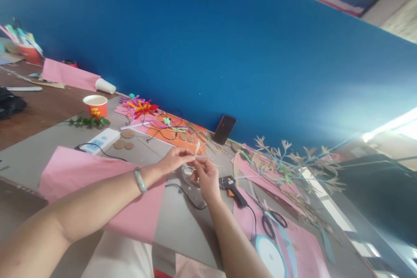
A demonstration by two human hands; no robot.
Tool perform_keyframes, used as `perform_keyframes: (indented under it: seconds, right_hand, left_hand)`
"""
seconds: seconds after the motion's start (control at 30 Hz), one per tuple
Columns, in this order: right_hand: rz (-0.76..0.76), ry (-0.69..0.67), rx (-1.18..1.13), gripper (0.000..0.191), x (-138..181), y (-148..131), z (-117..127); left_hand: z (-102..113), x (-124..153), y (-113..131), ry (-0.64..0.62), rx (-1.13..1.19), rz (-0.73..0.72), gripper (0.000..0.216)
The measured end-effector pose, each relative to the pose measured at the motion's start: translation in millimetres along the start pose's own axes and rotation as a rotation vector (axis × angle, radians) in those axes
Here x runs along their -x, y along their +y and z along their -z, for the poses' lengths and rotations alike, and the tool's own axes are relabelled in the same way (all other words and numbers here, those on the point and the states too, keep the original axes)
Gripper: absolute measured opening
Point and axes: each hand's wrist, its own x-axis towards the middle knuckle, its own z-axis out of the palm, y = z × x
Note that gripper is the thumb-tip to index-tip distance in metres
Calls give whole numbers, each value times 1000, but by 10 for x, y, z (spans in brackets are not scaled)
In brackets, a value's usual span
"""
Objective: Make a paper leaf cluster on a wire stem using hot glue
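My left hand [177, 158], with a bangle [140, 180] on its wrist, pinches a small pale, leaf-like strip [197, 147] that stands up from its fingertips. Against these fingertips, my right hand [207, 177] is closed in a pinch; its fingers hide whatever lies between them. Both hands are above the grey tabletop. Just right of my right hand lies a black and orange glue gun [237, 192], its nozzle side toward the hand. Clear, shiny material [188, 173] shows partly behind my fingers. Pink paper [140, 217] is spread below my left forearm.
Scissors [274, 222] and a roll of light-blue ribbon [271, 257] lie at the right. A phone [224, 130] leans on the blue partition [208, 52]. Dried leafy stems [286, 160] spread at far right. Left are a power strip [102, 140], a red paper cup [96, 107] and colourful pipe cleaners [140, 107].
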Motion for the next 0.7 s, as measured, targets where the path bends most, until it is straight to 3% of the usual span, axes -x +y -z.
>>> perform_keyframes:
  seconds: [0.1, 0.27, 0.33, 0.43, 0.53, 0.7]
  right_hand:
    - [80, 42, 76, 28, -27, -117, 112]
    - [255, 277, 194, 23, -89, -351, 419]
    - [263, 281, 321, 26, -94, -410, 529]
    - [236, 133, 600, 25, -78, -440, 634]
    - [181, -96, 954, 10, -65, -406, 646]
    - [128, -373, 1330, 16, -91, -302, 543]
  left_hand:
    - [-5, 9, 45, 11, 13, -27, 17]
    - [-27, 9, 110, 69, 84, -19, 19]
    - [-37, 9, 121, 106, 86, -16, 18]
    - [-37, 10, 115, 134, 61, -15, 15]
    - [-19, 11, 96, 127, 20, -22, 12]
    - [-4, 27, 98, 98, -89, -18, 11]
